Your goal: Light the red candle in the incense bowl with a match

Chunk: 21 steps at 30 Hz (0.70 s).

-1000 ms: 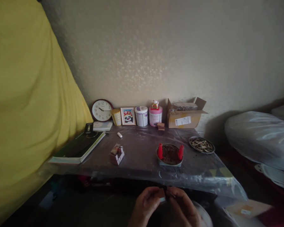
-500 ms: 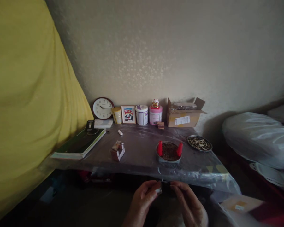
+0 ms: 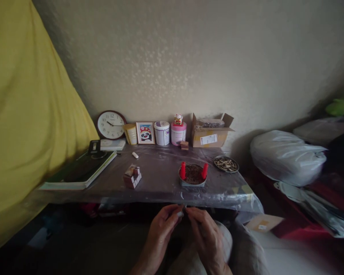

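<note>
Low in the head view, in front of the table edge, my left hand (image 3: 165,225) grips a small matchbox (image 3: 180,214), most of it hidden by fingers and thumb. My right hand (image 3: 204,233) is closed in a pinch right beside the box. Between its fingertips is a thin, pale sliver that looks like a matchstick (image 3: 185,208), largely covered. On the table beyond stands a round pan of dark soil (image 3: 193,175) with two red candles (image 3: 183,170) upright at its sides. Left of it is a stack of small matchboxes (image 3: 132,177).
A dish of matchsticks (image 3: 226,164) sits at the table's right side. A large green book (image 3: 80,172) lies at left. Along the wall are a clock (image 3: 111,125), a panda picture (image 3: 145,133), tins (image 3: 162,133) and an open carton (image 3: 209,135). White bags (image 3: 286,156) stand at right.
The view has turned right, so the table things appear further left. My hands have drawn closer together, the right fingertips now against the matchbox.
</note>
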Available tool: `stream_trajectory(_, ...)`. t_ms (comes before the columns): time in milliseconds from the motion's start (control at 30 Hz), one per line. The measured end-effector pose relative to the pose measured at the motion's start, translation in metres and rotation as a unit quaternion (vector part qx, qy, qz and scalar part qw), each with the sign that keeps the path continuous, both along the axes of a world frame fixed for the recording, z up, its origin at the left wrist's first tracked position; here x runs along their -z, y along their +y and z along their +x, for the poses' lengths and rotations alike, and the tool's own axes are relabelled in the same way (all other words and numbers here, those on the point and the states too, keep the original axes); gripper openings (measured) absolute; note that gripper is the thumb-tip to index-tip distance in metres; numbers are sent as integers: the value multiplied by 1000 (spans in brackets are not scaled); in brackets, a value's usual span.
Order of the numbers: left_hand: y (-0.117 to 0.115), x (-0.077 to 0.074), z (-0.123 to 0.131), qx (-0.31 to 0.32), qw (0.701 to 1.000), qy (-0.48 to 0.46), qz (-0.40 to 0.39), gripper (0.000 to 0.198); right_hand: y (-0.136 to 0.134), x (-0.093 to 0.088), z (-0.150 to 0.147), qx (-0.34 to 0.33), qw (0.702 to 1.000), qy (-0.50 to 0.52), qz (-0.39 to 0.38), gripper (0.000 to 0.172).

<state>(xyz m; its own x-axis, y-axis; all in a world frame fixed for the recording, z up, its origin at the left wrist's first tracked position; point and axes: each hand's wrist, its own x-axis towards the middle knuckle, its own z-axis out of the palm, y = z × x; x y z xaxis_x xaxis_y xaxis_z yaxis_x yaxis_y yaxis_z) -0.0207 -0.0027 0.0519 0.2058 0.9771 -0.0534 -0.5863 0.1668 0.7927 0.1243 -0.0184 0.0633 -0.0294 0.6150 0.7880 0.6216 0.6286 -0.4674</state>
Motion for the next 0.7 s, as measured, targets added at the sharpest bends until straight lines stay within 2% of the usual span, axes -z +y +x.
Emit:
stream_trajectory(400, 0, 2, -2, -14, 1000, 15, -6, 19, 3, 7, 1, 33, 997, -51, 38, 13)
stream_trajectory(700, -2, -5, -2, -28, 999, 25, -9, 20, 5, -1, -2, -8, 999, -15, 31, 18)
